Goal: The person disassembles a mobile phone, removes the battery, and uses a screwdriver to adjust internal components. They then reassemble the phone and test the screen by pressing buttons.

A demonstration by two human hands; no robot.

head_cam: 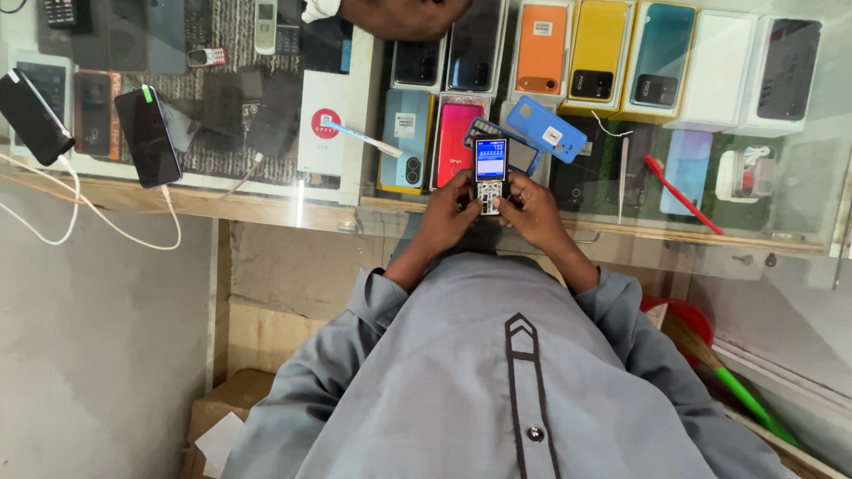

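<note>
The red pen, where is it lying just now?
In the head view the red pen lies slanted on the glass counter, right of the person's right hand, in front of the white boxes.

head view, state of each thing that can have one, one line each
keypad phone: screen lit, held upright in both hands
left hand: gripping the phone, thumb on its keys
right hand: gripping the phone, thumb on its keys
black phone: screen dark, white cable plugged in
red pen: lying loose on the glass counter
</note>
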